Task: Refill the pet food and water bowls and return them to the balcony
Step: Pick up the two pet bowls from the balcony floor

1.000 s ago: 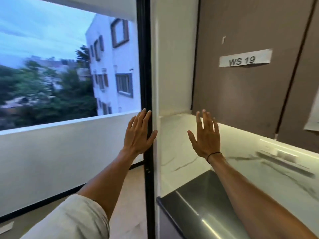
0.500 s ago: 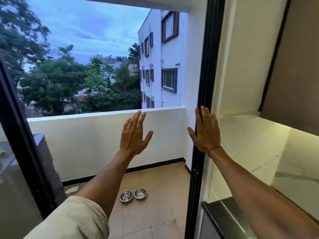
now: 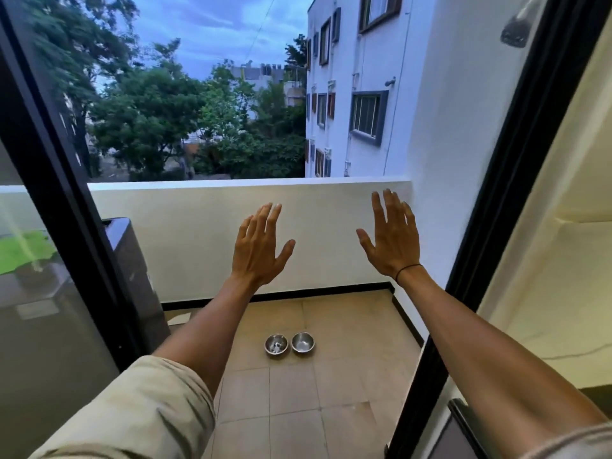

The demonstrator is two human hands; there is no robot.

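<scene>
Swung left since earlier: counter's gone, balcony now dead ahead. L hand [image 3: 256,248] & R hand [image 3: 392,240] raised, fingers spread, holding nothing. Bowls [image 3: 289,343] sit side by side on floor tiles [image 3: 294,412], well below & beyond fingers. Steel, prob light, stiff, slick; grab by rims.

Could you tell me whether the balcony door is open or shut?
Open: between the black door frames, the tiled floor shows without glass.

My two bare forearms, beige sleeve [image 3: 132,415] rolled above my left elbow, thin black band [image 3: 409,268] round my right wrist
</scene>
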